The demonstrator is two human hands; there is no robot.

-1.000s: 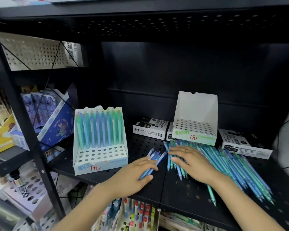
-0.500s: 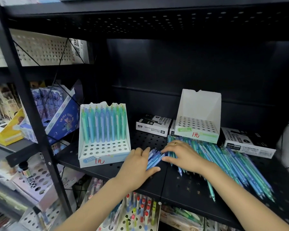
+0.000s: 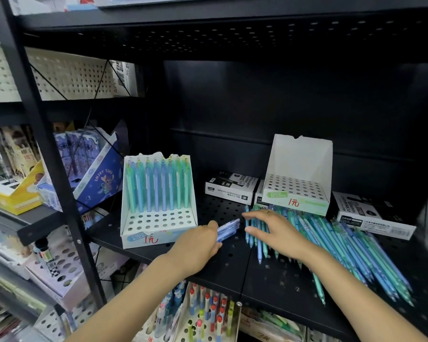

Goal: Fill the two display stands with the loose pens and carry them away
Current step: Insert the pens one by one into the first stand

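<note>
Both hands had drawn slightly apart on the shelf (image 3: 232, 272).
Left hand (image 3: 195, 245) gripped a few blue pens (image 3: 229, 229); right hand (image 3: 274, 228), fingers spread, rested on the loose pens (image 3: 331, 240), hiding some; stands (image 3: 158, 201) flanked them.

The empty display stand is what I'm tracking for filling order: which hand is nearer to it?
Right. The right hand rests on the loose pens just in front of the empty display stand; the left hand, gripping purple pens, is further left.
</note>
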